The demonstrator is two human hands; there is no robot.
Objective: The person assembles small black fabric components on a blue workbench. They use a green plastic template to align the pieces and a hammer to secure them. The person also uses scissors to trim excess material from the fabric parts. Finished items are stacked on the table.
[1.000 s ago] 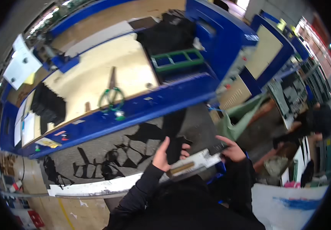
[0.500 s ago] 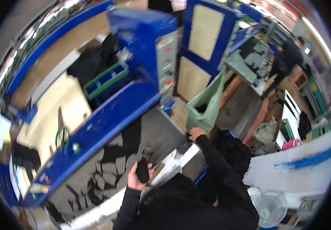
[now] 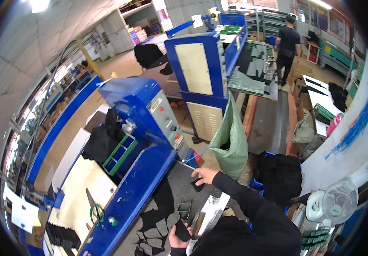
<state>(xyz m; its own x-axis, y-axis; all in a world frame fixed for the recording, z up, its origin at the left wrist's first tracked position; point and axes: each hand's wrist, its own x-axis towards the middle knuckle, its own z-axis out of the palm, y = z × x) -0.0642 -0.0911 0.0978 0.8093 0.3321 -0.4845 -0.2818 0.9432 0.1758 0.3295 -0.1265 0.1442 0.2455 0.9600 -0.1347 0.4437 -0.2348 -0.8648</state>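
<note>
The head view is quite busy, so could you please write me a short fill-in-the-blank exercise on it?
1. The piece in the left hand is coloured ____.
2. The scissors have ____ handles.
3. In the picture, the fan is to the ____ of the right hand.

Missing words: black; green; right.

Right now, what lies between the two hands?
In the head view, a small open frame on the grey surface, roughly between left hand and right hand; black pieces at both hands.
</note>
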